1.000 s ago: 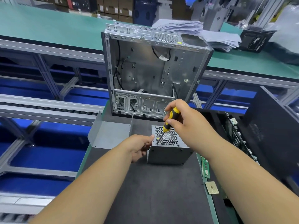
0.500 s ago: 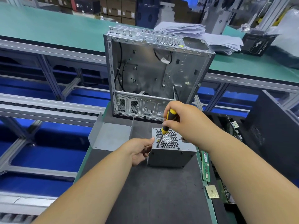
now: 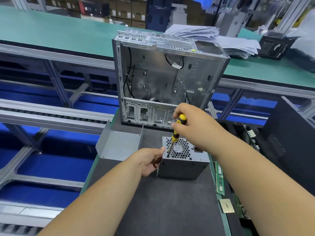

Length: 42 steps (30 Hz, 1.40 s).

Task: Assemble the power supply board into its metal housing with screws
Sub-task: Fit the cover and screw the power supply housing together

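Head view: your right hand [image 3: 192, 126] grips the yellow-and-black screwdriver [image 3: 176, 132] just right of centre, its tip down on the perforated top face of the power supply unit [image 3: 184, 160]. Your left hand [image 3: 150, 160] curls against that unit's left edge, pinching it. The unit sits on the dark table [image 3: 162, 201]. Behind it, upper centre, stands the open computer case [image 3: 163, 79]; a bent metal cover [image 3: 119, 143] lies left of the unit.

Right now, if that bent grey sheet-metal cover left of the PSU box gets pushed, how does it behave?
The bent grey sheet-metal cover looks thin, so probably light and likely to slide easily on the dark mat. Its upturned side walls suggest it stays fairly stiff, though it may flex. It lies flat, so tipping seems unlikely; its bare edges could be sharp.
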### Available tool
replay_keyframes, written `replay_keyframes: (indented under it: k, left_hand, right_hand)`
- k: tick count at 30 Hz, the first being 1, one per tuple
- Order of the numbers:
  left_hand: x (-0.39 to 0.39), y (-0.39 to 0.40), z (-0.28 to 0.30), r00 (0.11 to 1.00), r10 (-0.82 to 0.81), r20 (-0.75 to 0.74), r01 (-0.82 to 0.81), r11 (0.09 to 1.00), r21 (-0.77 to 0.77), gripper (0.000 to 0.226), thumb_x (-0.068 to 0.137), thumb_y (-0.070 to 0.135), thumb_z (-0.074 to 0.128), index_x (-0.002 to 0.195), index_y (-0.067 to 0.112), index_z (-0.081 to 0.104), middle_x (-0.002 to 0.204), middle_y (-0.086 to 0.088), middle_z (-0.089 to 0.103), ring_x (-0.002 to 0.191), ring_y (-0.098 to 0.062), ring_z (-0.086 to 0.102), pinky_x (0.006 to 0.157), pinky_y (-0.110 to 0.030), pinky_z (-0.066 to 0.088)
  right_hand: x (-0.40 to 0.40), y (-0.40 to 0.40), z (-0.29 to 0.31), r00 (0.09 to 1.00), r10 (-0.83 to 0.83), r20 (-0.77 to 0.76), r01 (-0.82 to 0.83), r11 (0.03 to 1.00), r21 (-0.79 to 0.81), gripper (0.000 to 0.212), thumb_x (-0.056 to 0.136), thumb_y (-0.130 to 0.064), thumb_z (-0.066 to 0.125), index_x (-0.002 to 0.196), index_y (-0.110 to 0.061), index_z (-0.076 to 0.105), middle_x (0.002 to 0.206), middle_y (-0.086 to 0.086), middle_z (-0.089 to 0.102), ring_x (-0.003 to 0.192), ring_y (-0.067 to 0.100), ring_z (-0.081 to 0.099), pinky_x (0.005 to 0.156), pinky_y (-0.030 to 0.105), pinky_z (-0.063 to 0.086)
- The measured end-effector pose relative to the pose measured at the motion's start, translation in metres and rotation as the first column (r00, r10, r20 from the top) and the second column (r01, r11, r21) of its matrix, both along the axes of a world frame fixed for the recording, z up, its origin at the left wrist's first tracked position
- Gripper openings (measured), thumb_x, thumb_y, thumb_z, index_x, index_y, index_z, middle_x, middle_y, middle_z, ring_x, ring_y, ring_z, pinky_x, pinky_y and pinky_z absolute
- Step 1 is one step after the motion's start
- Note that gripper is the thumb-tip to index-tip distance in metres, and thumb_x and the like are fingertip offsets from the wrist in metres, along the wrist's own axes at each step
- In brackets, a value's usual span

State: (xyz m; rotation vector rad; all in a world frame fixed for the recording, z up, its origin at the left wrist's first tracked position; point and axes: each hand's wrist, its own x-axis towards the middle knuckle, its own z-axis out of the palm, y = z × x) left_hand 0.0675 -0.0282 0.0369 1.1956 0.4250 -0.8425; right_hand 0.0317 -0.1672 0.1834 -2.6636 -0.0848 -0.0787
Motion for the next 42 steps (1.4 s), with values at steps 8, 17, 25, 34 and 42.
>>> replay_keyframes:
  k: [8, 17, 25, 34, 42]
  left_hand:
    - [0.001, 0.000, 0.000, 1.000, -0.004, 0.001, 0.004, 0.999, 0.033, 0.024, 0.089, 0.019, 0.070, 0.070, 0.015, 0.057, 0.044, 0.007, 0.052, 0.046, -0.006, 0.042, 0.054, -0.021, 0.031]
    - [0.000, 0.001, 0.002, 1.000, -0.015, 0.003, 0.014, 0.999, 0.042, 0.023, 0.089, 0.020, 0.070, 0.071, 0.016, 0.057, 0.043, 0.008, 0.053, 0.049, -0.007, 0.042, 0.054, -0.021, 0.031]
    - [0.000, 0.001, 0.002, 1.000, -0.002, -0.002, 0.002, 0.999, 0.034, 0.022, 0.090, 0.019, 0.069, 0.072, 0.015, 0.057, 0.042, 0.008, 0.052, 0.052, -0.007, 0.041, 0.055, -0.021, 0.031]
    - [0.001, 0.000, -0.001, 1.000, 0.013, -0.012, -0.013, 1.000, 0.007, 0.026, 0.091, 0.018, 0.068, 0.068, 0.015, 0.055, 0.044, 0.007, 0.053, 0.040, -0.004, 0.044, 0.054, -0.021, 0.030]
    - [0.001, 0.000, -0.003, 1.000, 0.018, -0.006, -0.018, 1.000, 0.009, 0.026, 0.089, 0.019, 0.070, 0.068, 0.015, 0.056, 0.044, 0.007, 0.053, 0.039, -0.004, 0.045, 0.054, -0.021, 0.031]
  right_hand:
    - [0.004, -0.003, 0.013, 0.968, 0.218, -0.121, -0.235, 0.960, -0.150, 0.019, 0.097, -0.015, 0.053, 0.103, -0.032, 0.053, 0.098, -0.013, 0.053, 0.083, 0.009, 0.056, 0.071, 0.033, 0.051]
    - [0.018, 0.012, 0.026, 0.981, 0.122, -0.148, -0.174, 0.891, -0.420, 0.031, 0.091, -0.044, 0.062, 0.076, -0.022, 0.046, 0.069, -0.001, 0.050, 0.062, 0.016, 0.043, 0.052, 0.029, 0.034]
    - [0.014, -0.001, 0.007, 0.989, -0.132, 0.067, 0.145, 0.789, -0.597, 0.046, 0.097, -0.051, 0.033, 0.070, -0.021, 0.054, 0.065, -0.002, 0.052, 0.057, 0.016, 0.046, 0.049, 0.024, 0.027]
    - [0.003, 0.000, 0.016, 0.966, 0.256, -0.035, -0.257, 0.942, -0.218, 0.012, 0.094, -0.020, 0.058, 0.100, -0.030, 0.054, 0.097, -0.012, 0.052, 0.083, 0.011, 0.055, 0.074, 0.034, 0.049]
    - [0.008, 0.003, 0.027, 0.971, 0.209, -0.117, -0.239, 0.884, -0.402, 0.012, 0.095, -0.029, 0.060, 0.096, -0.021, 0.051, 0.083, -0.004, 0.055, 0.078, 0.019, 0.050, 0.056, 0.027, 0.033]
